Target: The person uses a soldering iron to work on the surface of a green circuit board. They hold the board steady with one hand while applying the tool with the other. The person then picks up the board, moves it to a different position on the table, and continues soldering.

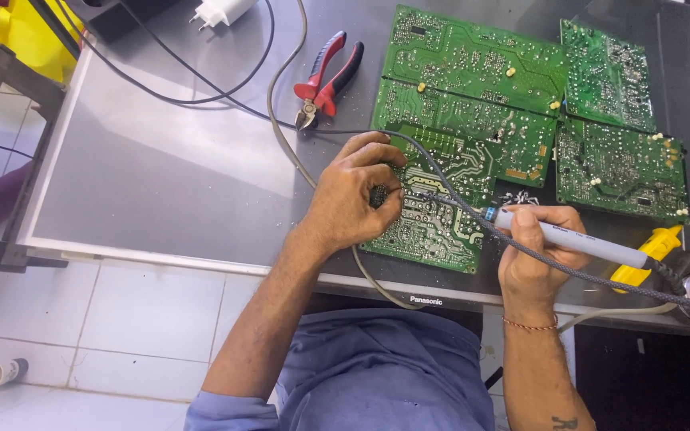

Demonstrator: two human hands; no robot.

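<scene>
Now right hand (533,255) clamped on soldering iron (569,237), tip leftward toward circuit board (433,215), lengthwise left-right.

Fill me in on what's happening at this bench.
A person is working on a green circuit board lying solder side up on a grey panel. The left hand presses on the board, while the right hand holds a pen-shaped soldering iron with its tip at the board. More boards and red-handled cutters lie nearby.

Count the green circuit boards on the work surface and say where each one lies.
4. A long board at top centre, a small board at top right, a third board below that, and the near board under the left hand. None seems hidden.
</scene>
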